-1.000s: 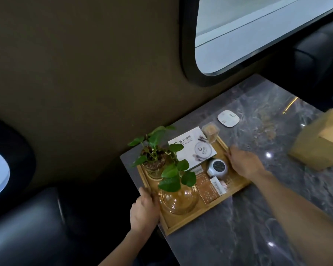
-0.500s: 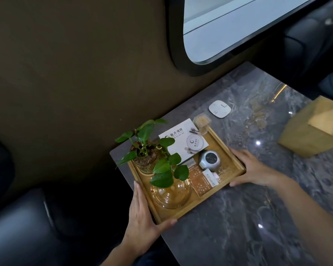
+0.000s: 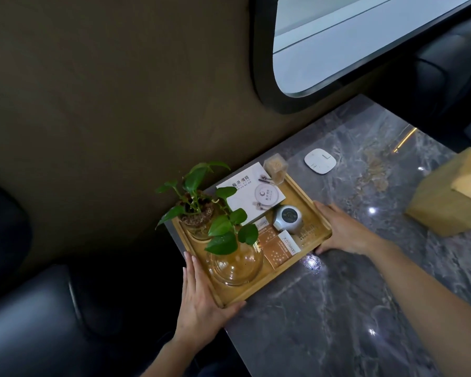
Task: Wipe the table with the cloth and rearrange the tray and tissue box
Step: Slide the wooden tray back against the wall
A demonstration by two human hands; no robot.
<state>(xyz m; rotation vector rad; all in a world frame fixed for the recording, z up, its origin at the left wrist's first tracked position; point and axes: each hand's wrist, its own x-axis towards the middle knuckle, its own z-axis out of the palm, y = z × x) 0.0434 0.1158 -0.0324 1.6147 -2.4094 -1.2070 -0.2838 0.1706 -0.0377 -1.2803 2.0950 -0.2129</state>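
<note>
A wooden tray (image 3: 309, 197) sits at the left corner of the grey marble table (image 3: 337, 308), against the wall. It carries two green plants in glass bowls, a white card, a small round grey device and orange packets. My left hand (image 3: 201, 306) grips the tray's near left corner, palm along its side. On the opposite short side, my right hand (image 3: 343, 231) holds the rim. A wooden tissue box (image 3: 446, 202) stands at the right edge of the view. No cloth is in sight.
A flat white square device (image 3: 320, 161) lies on the table beyond the tray. A small clear box (image 3: 276, 167) of sticks stands at the tray's far corner. Dark seats sit left and far right, and a window above the table.
Both hands shifted from resting on the tray's contents and edge to gripping its two short sides. The tray turned slightly and sits closer to the wall corner.
</note>
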